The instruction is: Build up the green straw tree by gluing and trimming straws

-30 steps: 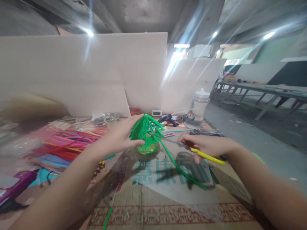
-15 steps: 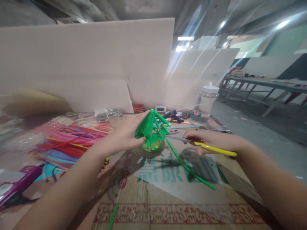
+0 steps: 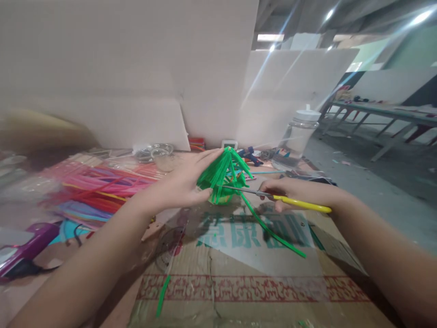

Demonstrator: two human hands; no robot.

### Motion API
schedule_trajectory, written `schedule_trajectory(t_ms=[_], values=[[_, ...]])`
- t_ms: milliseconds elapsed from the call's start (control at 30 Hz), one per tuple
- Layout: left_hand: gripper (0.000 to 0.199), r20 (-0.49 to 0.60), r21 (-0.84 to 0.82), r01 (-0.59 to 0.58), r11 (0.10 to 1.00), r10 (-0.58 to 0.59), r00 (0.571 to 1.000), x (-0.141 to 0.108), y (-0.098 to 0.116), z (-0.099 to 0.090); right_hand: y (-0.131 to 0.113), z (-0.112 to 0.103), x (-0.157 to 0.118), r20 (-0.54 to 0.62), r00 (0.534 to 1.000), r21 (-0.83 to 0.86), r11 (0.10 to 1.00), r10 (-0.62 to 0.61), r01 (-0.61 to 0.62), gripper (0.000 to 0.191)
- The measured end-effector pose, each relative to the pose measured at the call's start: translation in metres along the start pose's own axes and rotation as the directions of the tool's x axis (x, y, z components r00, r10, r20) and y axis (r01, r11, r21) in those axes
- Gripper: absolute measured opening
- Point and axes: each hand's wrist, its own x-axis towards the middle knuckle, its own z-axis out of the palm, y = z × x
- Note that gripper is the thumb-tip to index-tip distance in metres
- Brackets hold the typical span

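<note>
The left hand [image 3: 182, 183] grips the model [image 3: 221, 169] by its left side, fingers curved around it. The right hand [image 3: 290, 187] grasps scissors [image 3: 302, 204], their tips at the model's front.

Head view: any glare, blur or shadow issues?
Head view, upper right: streaks of glare around the ceiling light; head view, far left: the yellowish shape is smeared; head view, centre: the green model and scissors read clearly enough, with soft shadows on the cardboard.
</note>
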Motion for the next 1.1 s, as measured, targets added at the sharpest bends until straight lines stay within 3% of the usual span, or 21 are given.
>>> schedule_trajectory(t_ms=[667,1100], values=[[0.087,0.004,0.028,-0.015,0.999,0.015,1.0,-0.001,-0.001,-0.002,0.001,0.004,0.01,0.034,0.999,0.119,0.992,0.029,-0.033,0.026],[0.085,0.006,0.035,-0.014,0.999,0.013,1.0,0.0,-0.001,-0.003,0.002,0.004,0.009,-0.007,0.999,0.057,0.998,0.04,-0.04,0.034]])
